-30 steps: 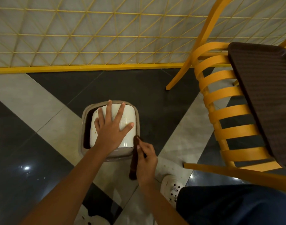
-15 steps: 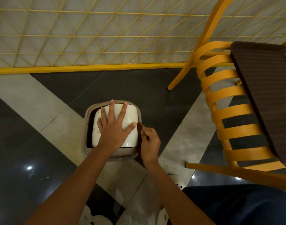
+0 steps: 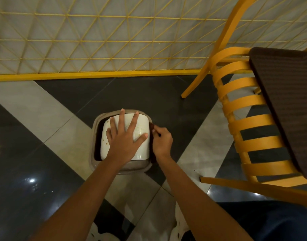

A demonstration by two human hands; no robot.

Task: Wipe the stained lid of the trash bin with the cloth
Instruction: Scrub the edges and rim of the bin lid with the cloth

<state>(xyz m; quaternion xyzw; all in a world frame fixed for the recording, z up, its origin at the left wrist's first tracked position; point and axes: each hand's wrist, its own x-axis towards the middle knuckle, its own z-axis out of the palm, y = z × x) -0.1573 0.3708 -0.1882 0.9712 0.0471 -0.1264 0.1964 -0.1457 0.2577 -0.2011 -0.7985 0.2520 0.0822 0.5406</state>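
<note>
A small trash bin (image 3: 95, 122) with a taupe rim stands on the floor below me. Its white swing lid (image 3: 142, 126) carries brown specks near the right and left sides. My left hand (image 3: 124, 136) lies flat on the lid with fingers spread. My right hand (image 3: 162, 140) pinches a dark brown cloth (image 3: 151, 126) at the lid's right edge. Most of the cloth hangs down behind that hand, partly hidden.
A yellow slatted chair (image 3: 243, 105) with a dark brown seat (image 3: 288, 94) stands close on the right. A yellow lattice fence (image 3: 97, 40) runs along the back. The floor has black and grey tiles. My white shoes (image 3: 179, 221) and dark trouser leg (image 3: 271, 221) show at the bottom.
My right hand has carried the cloth up from beside the bin's front corner to the lid's right edge. My left hand stays flat on the lid.
</note>
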